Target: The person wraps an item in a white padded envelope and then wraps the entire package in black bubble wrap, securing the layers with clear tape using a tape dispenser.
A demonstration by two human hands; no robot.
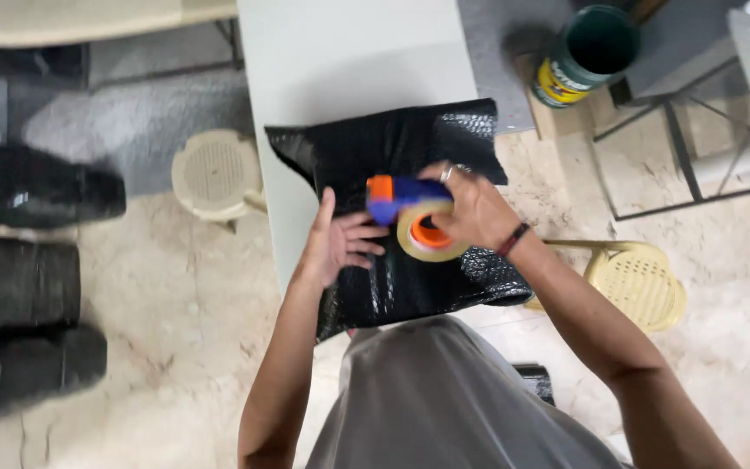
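Grey shirt (444, 399) fills the near edge of the view, and just past it a black bubble-wrap parcel (392, 156) lies on the white table (340, 52), its near edge hanging over the table's rim toward the person. The parcel looks soft and light, with a glossy, slippery skin that gives under pressure; it probably handles best pinned flat with a palm or pinched at a corner. On it, at about 9 o'clock from its middle, the left hand (340, 243) lies open, fingers spread, pressing the wrap down. At 3 o'clock from that hand the right hand (470, 208) is clenched around a tape dispenser (410, 217) with a blue and orange handle and a tan roll; being rigid, it is gripped by the handle. Further out, a cream stool (214, 174) stands at 9 o'clock, a yellow stool (640, 282) at 4 o'clock, and a green can (588, 52) at 1 o'clock on the floor.
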